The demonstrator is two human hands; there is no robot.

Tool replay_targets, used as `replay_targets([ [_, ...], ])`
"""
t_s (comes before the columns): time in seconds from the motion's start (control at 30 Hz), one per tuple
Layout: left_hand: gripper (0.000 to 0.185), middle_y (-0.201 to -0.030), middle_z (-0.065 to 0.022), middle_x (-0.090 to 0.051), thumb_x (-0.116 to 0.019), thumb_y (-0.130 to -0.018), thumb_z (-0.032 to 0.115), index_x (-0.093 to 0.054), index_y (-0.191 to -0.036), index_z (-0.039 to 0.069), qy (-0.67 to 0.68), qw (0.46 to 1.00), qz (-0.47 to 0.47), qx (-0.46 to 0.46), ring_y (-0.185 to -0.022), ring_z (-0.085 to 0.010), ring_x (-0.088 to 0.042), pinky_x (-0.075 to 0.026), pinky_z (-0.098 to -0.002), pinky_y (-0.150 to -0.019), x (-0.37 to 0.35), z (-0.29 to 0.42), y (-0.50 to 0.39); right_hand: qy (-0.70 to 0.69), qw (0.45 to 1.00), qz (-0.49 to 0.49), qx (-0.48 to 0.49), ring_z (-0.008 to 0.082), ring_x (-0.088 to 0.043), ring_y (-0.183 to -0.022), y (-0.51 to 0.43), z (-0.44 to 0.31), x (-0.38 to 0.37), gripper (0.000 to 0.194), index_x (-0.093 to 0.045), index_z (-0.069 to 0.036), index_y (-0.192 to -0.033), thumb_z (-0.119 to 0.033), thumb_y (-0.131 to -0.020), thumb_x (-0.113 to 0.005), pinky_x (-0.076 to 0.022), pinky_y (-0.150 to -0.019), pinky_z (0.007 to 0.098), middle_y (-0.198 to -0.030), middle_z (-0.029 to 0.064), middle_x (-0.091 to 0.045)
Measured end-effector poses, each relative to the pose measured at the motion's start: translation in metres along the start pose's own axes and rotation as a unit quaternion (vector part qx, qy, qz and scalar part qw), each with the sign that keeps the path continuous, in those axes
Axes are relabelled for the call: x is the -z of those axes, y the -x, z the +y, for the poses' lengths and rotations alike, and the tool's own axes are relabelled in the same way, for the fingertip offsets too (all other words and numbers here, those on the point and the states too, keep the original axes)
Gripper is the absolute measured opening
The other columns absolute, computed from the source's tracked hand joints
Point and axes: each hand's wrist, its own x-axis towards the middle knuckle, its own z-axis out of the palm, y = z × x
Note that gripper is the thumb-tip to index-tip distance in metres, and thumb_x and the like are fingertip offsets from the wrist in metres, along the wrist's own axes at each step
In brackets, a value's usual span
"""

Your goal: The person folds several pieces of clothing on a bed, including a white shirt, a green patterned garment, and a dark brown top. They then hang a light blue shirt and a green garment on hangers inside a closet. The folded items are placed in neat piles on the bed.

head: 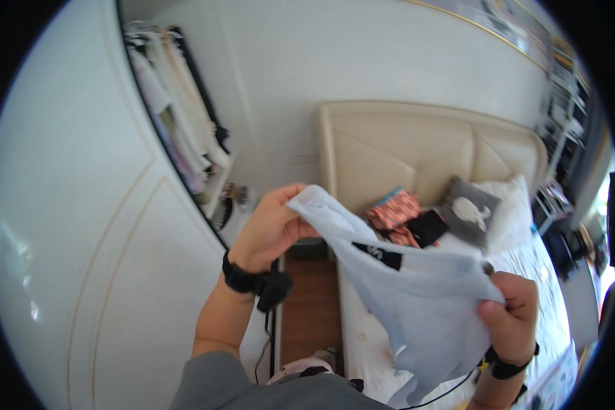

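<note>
A thin light blue-grey garment (420, 302) hangs stretched between my two hands, its upper edge sagging in the middle. At that edge a black label (376, 255) bearing writing shows. My left hand (274, 225) pinches the garment's upper left end, in front of the gap between wardrobe and bed. Lower and to the right, my right hand (512, 312) grips the other end between thumb and fingers, over the bed. The garment's lower part falls loosely over the white bed sheet (364, 343). Both wrists wear black straps, the left one with a black device.
A white wardrobe door (82, 205) stands at the left, with hanging clothes (179, 102) beside it. Against the beige headboard (400, 133) lie folded patterned cloth (394, 207), a black cloth (426, 227), a grey cushion (469, 210) and a white pillow (512, 215). Wooden floor (310, 307) runs alongside the bed.
</note>
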Motion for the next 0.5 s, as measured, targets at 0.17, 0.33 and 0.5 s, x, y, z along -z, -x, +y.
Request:
replay_targets([
  [0.17, 0.02, -0.101, -0.0066, -0.06, -0.047, -0.09, 0.01, -0.053, -0.107, 0.002, 0.249, 0.954, 0.163, -0.026, -0.095, -0.0168, -0.057, -0.047, -0.0333, -0.086, 0.078, 0.014, 0.066, -0.06, 0.978, -0.192, 0.058, 0.0069, -0.044, -0.057, -0.108, 0.027, -0.09, 0.013, -0.058, 0.003, -0.078, -0.01, -0.081, -0.06, -0.0363, -0.052, 0.0222, -0.065, 0.0014, -0.051],
  [0.33, 0.028, -0.088, -0.0038, -0.06, -0.062, -0.08, 0.023, -0.057, -0.097, 0.002, -0.38, 0.89, 0.147, -0.203, -0.084, -0.0125, -0.057, -0.046, -0.025, -0.078, 0.132, 0.012, 0.104, -0.054, 0.899, -0.433, 0.049, 0.0058, -0.039, -0.057, -0.223, 0.065, -0.185, 0.022, -0.056, 0.0, -0.077, -0.021, -0.085, -0.06, -0.0344, -0.051, 0.0218, -0.063, -0.0016, -0.047],
  [0.5, 0.012, -0.082, -0.0008, -0.058, -0.054, -0.082, 0.003, -0.058, -0.093, -0.001, 0.05, 0.95, 0.307, -0.037, -0.077, -0.0098, -0.055, -0.044, -0.0222, -0.072, 0.14, -0.002, 0.077, -0.05, 0.819, -0.567, 0.075, 0.0049, -0.047, -0.055, -0.327, 0.075, -0.271, 0.02, -0.059, -0.005, -0.091, -0.025, -0.087, -0.058, -0.0405, -0.05, 0.0202, -0.067, -0.002, -0.056],
])
